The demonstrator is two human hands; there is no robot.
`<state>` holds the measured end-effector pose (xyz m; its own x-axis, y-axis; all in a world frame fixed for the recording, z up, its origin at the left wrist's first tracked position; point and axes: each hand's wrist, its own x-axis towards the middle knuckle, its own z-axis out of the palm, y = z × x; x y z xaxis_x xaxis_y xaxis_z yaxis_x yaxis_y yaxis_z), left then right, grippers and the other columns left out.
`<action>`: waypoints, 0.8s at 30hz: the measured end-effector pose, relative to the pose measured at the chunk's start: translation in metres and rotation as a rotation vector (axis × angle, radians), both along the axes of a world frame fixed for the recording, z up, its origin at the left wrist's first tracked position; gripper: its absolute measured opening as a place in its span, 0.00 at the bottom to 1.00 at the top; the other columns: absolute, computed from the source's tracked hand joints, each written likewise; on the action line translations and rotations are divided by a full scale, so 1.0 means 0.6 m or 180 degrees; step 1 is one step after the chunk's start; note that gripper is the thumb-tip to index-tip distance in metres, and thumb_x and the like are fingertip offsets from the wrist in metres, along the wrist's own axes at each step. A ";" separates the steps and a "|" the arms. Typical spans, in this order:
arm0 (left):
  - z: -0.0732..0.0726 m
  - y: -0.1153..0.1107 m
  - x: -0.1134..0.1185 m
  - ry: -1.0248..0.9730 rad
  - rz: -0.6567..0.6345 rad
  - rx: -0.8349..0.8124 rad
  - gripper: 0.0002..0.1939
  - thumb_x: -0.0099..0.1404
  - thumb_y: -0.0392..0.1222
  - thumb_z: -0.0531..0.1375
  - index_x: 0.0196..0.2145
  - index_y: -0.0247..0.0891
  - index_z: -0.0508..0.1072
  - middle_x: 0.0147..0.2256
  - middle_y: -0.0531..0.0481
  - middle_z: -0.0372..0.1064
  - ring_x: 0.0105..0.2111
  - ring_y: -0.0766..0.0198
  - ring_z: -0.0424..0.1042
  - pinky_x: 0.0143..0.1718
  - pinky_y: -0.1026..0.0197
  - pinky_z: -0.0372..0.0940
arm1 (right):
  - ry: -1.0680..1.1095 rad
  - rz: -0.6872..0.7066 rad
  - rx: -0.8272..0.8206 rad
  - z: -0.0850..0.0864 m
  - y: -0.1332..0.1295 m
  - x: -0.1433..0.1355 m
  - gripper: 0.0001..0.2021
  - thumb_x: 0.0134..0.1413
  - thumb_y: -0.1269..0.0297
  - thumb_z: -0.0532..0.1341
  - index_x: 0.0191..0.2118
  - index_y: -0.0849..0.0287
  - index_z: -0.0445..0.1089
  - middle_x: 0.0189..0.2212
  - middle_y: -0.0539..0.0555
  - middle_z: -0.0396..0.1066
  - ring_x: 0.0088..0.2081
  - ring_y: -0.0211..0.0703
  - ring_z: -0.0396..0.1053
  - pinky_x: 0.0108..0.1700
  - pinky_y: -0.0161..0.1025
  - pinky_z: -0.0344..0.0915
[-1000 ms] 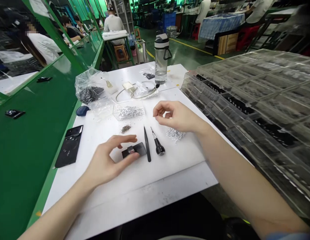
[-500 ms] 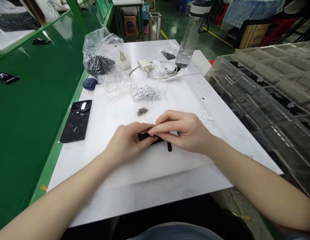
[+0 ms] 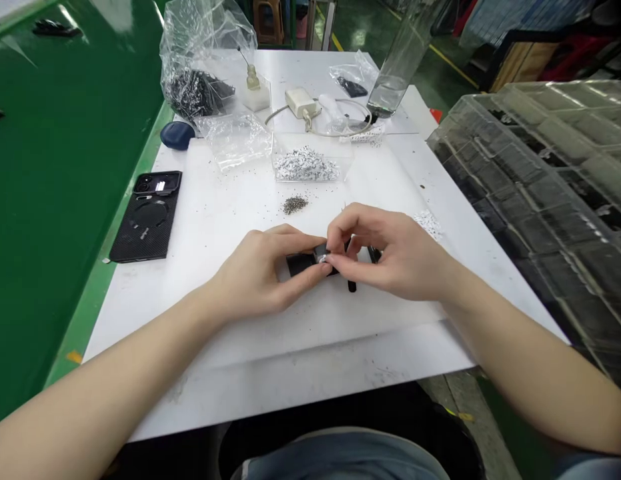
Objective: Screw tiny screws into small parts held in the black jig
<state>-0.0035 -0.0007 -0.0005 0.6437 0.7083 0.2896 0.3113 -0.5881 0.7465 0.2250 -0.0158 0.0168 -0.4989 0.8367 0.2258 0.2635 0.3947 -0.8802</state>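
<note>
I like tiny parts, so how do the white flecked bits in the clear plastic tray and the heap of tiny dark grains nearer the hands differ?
The heap of white flecked bits looks pale, the heap of tiny grains dark. The white heap sits inside the clear tray; the dark heap lies loose on the white mat. The white heap is wider than the dark one. Both consist of many small pieces.

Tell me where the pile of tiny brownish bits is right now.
In the head view, the pile lies just left of centre, between the clear tray and the left hand.
</note>
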 end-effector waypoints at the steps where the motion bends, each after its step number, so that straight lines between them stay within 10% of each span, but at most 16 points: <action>1: -0.002 0.000 0.000 0.0004 0.0013 0.0009 0.12 0.72 0.44 0.64 0.49 0.40 0.84 0.43 0.48 0.83 0.41 0.60 0.82 0.42 0.61 0.73 | -0.0019 0.0053 -0.0062 0.002 0.006 0.009 0.05 0.59 0.70 0.67 0.39 0.56 0.71 0.36 0.50 0.74 0.37 0.39 0.73 0.33 0.37 0.71; 7: -0.005 -0.009 0.005 -0.0060 0.0292 -0.0127 0.12 0.70 0.43 0.65 0.46 0.40 0.86 0.43 0.49 0.84 0.41 0.59 0.83 0.46 0.61 0.75 | -0.1314 -0.1082 0.0198 0.004 0.025 0.026 0.06 0.63 0.60 0.65 0.40 0.55 0.69 0.20 0.43 0.66 0.23 0.37 0.62 0.31 0.40 0.58; 14: -0.002 -0.010 0.008 -0.0082 0.0316 -0.0112 0.12 0.68 0.40 0.64 0.45 0.41 0.86 0.41 0.51 0.84 0.40 0.62 0.83 0.44 0.64 0.73 | -0.1705 -0.1033 -0.0027 -0.001 0.032 0.007 0.08 0.50 0.72 0.63 0.38 0.56 0.70 0.19 0.42 0.65 0.22 0.36 0.60 0.29 0.39 0.53; 20: -0.005 -0.009 0.009 -0.0112 0.0278 -0.0009 0.12 0.69 0.41 0.64 0.46 0.39 0.86 0.41 0.50 0.85 0.41 0.61 0.83 0.46 0.62 0.74 | 0.0803 -0.0694 -0.0807 0.023 0.054 0.040 0.06 0.56 0.71 0.64 0.37 0.54 0.76 0.17 0.42 0.65 0.21 0.35 0.61 0.26 0.36 0.56; 24: -0.007 -0.008 0.007 -0.0157 0.0227 0.0029 0.12 0.69 0.41 0.64 0.47 0.38 0.85 0.41 0.49 0.84 0.39 0.61 0.83 0.43 0.61 0.76 | 0.1554 -0.0353 -0.1077 0.031 0.069 0.039 0.14 0.64 0.62 0.57 0.47 0.49 0.79 0.43 0.47 0.83 0.48 0.41 0.79 0.32 0.35 0.71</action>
<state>0.0008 -0.0054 -0.0048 0.5766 0.7490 0.3264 0.3157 -0.5727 0.7565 0.2485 0.0258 0.0354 -0.3103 0.9432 0.1189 -0.1792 0.0648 -0.9817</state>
